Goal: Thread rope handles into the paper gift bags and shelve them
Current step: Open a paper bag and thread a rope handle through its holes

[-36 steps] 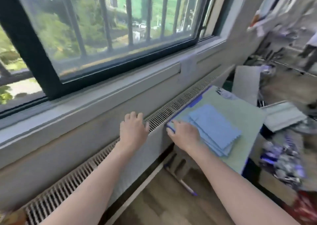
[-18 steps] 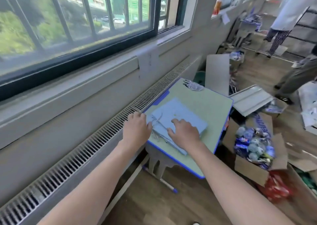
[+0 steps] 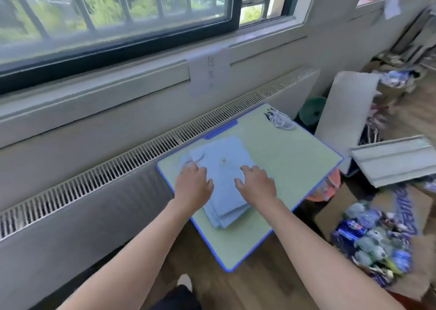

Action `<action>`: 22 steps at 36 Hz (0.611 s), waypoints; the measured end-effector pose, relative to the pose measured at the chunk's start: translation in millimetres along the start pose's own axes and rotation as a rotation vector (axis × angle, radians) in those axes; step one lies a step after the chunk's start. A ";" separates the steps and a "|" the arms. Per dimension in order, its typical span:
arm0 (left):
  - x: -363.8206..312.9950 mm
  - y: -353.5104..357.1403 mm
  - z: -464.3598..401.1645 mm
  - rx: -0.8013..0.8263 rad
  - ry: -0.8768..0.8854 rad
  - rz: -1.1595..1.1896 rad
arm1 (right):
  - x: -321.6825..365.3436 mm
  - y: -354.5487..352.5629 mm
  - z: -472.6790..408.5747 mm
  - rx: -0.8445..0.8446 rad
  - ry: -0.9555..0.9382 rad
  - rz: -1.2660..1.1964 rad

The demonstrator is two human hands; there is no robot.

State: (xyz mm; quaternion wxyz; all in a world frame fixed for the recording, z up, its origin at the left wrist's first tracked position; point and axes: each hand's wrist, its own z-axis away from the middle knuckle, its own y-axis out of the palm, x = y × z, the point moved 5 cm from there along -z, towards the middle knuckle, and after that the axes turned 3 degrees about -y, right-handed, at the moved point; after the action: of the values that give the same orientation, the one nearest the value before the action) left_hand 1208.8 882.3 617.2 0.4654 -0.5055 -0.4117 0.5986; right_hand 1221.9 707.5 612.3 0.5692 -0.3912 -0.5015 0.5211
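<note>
Since the earlier frames the view has swung rightward and down: the desk [image 3: 283,168], once at the right edge, now fills the centre of the frame, and the window [image 3: 118,14] has slid to the upper left. The left hand [image 3: 193,187], which lay on the radiator grille [image 3: 118,170], has come across to the left edge of the bags [image 3: 224,165]. The right hand [image 3: 257,183] stays on the same stack, now on its right half.

Both hands lie on the bags with fingers loosely spread and slightly bent, pressing rather than gripping; the left fingertips sit by thin rope strands at the stack's upper left corner, though whether they pinch a strand cannot be told.

Counts: two hands, one desk, one stack of flat light-blue bags, fanned at its lower end into about four visible edges; the exact number is unclear. One tangle of white rope [image 3: 279,120] lies at the desk's far right corner, well apart from the stack. One sheet of paper [image 3: 208,71] hangs on the wall below the sill. At lower right, one open box [image 3: 372,241] holds many small wrapped packets, too blurred to count.
</note>
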 end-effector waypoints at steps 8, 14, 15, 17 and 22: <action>-13.1 46.6 -36.0 0.208 -0.176 0.152 | -37.8 26.2 -55.5 0.089 0.063 -0.059; -21.6 70.9 -57.0 0.311 -0.286 0.346 | -69.8 52.9 -79.6 0.233 0.140 -0.208; -25.0 72.8 -59.7 0.317 -0.291 0.385 | -73.8 55.0 -84.4 0.239 0.138 -0.234; -31.8 74.2 -63.4 0.331 -0.298 0.437 | -80.8 56.7 -93.4 0.221 0.145 -0.274; -45.1 73.2 -67.6 0.377 -0.346 0.514 | -92.2 57.7 -115.5 0.225 0.168 -0.342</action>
State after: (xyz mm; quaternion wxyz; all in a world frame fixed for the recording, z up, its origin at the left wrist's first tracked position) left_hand 1267.8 823.2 546.5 0.3084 -0.3890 -0.2260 0.8382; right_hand 1327.5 634.3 519.4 0.7290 -0.2765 -0.4502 0.4353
